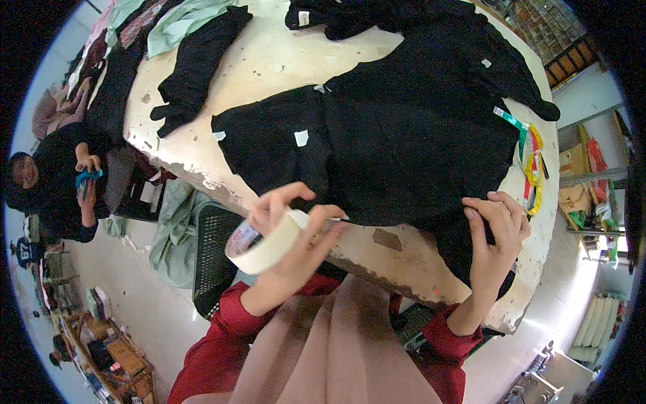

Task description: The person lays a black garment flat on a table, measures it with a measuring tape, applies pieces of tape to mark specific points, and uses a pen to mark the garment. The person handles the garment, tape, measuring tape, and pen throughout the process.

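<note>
A roll of cream masking tape (264,244) is looped over the fingers of my left hand (296,236). The fingertips of that hand are bent at the near edge of a black garment (410,135), with a small white bit, seemingly tape, at their tips. The garment lies spread on the worktable (282,64) and carries small white tape pieces, one (301,139) on its left part. My right hand (494,225) is curled at the garment's near right edge, thumb and index tip close together on the cloth. Part of the garment hangs down beside that wrist.
A coiled tape measure (533,168) lies at the table's right. More black clothing (202,67) and a pale green cloth (185,27) lie toward the far left. A black plastic crate (214,252) stands beside the table's near edge. Another person (57,178) works at the left.
</note>
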The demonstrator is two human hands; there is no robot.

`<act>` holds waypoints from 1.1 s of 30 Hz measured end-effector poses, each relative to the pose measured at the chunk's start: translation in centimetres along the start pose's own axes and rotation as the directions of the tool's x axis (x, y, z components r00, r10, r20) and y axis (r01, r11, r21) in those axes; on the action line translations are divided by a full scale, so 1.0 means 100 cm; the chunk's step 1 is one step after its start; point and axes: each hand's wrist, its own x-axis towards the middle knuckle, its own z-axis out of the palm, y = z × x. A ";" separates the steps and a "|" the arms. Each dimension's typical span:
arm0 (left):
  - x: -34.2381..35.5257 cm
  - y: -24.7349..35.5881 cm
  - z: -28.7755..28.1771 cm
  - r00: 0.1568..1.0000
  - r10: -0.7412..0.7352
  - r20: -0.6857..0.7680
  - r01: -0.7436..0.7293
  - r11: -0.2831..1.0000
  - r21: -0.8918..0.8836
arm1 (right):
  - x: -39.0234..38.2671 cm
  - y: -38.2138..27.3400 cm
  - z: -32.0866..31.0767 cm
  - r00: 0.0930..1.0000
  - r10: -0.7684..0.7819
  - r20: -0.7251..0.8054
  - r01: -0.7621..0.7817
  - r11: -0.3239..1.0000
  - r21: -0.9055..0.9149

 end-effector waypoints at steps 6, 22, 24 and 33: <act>0.005 -0.016 0.001 0.983 -0.115 0.140 0.157 0.925 -0.345 | -0.004 0.016 -0.001 0.998 0.063 -0.007 -0.062 0.996 0.060; 0.025 -0.070 -0.072 0.778 0.384 0.497 0.035 0.763 -0.645 | -0.066 0.021 -0.058 0.365 -0.563 0.742 0.018 0.801 0.599; 0.017 -0.073 -0.067 0.734 0.427 0.529 0.178 0.630 -0.756 | -0.061 0.007 -0.057 0.497 -0.575 0.650 0.028 0.759 0.650; 0.002 0.034 0.010 0.701 0.601 0.384 0.039 0.506 -0.862 | -0.068 -0.045 0.005 0.964 0.068 0.259 -0.206 0.805 0.556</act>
